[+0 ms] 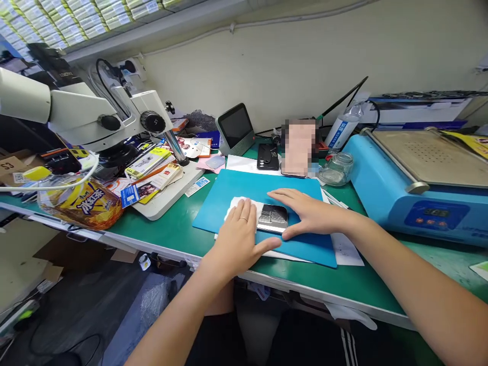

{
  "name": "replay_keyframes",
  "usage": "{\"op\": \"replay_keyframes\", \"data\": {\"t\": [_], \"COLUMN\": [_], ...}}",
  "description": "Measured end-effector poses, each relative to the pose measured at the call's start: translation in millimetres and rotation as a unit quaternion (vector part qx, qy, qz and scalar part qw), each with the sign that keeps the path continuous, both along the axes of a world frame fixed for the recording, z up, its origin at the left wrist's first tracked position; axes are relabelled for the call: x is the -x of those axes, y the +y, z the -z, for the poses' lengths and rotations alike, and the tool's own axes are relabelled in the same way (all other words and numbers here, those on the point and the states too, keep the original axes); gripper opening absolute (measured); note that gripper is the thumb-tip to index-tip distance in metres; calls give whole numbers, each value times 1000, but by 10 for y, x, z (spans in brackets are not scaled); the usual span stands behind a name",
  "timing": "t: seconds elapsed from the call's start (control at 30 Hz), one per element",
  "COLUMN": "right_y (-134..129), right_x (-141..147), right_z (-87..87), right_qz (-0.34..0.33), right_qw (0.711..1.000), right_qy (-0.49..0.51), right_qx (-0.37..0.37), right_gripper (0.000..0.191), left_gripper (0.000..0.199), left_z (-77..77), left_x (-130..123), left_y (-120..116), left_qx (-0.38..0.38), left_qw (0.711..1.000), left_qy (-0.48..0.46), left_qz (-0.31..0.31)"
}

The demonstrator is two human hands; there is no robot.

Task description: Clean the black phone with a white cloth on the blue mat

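A phone with a dark, shiny face (273, 217) lies flat on a blue mat (244, 184). My left hand (239, 236) rests palm down over a white tissue (233, 204) at the phone's left end, fingers extended and the thumb stretched out to the right. The tissue and hand hide that end of the phone. At the right end, my right hand (310, 213) has its thumb and fingers spread around the phone's edge, with the thumb near the lower right corner. Whether it touches the phone is hard to tell.
A microscope (87, 114) and a drink bottle (82, 203) stand left. Behind the mat are a small display (236, 129), a black phone (268, 156) and a glass jar (337, 169). A blue heating machine (430, 203) stands right. The table's front edge runs below the mat.
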State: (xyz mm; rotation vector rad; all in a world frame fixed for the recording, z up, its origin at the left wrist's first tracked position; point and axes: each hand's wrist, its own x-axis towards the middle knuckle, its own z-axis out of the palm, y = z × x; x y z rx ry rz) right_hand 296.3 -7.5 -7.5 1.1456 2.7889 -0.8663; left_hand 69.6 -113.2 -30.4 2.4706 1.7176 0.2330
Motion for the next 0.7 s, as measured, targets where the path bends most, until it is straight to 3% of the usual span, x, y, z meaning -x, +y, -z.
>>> {"op": "replay_keyframes", "data": {"t": [0.17, 0.27, 0.4, 0.5, 0.7], "right_y": [19, 33, 40, 35, 22], "right_x": [-1, -14, -25, -20, -3], "right_z": [33, 54, 74, 64, -1], "right_qz": [-11, -18, -14, -18, -19], "right_qw": [1000, 999, 1000, 999, 999], "right_qy": [-1, 6, -1, 3, -32], "right_qx": [-19, -26, -23, -27, -20], "right_gripper": [113, 108, 113, 116, 107], "left_gripper": [108, 108, 100, 97, 91], "left_z": [-25, -21, 0, 25, 82], "left_x": [-454, -550, -354, -95, 190], "left_y": [25, -21, -153, -192, -8], "left_qx": [-17, -24, -14, -21, -39], "left_qw": [998, 997, 998, 999, 999], "left_qy": [-30, -39, -35, -22, -2], "left_qz": [49, 62, 57, 16, -29]}}
